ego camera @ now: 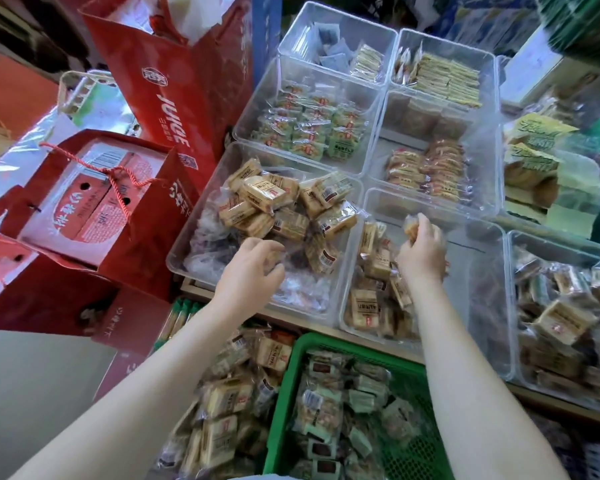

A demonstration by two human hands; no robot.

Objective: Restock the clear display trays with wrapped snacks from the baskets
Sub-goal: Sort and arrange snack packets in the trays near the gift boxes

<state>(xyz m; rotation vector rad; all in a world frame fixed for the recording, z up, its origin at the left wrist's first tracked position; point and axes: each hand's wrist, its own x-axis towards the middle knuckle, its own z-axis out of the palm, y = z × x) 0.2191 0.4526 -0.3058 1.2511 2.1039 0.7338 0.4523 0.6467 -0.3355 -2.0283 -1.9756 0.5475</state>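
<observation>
- Far clear trays [312, 123]: looked already stocked in tidy rows.
- Near left tray [184, 251]: heaped with tan snacks, seemingly done.
- Near middle tray [471, 258]: filled at left only, bare at right, so work remained.
- Green basket [291, 386]: plenty of snacks left.
- Right hand [423, 254]: gripped a wrapped snack [411, 225] above the middle tray.
- Left hand [253, 268]: fingers curled over the left tray; grip unclear.

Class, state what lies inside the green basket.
The green basket holds clear-wrapped snacks, some with pale green labels, some dark red. Its floor and the lower packs are covered.
</observation>
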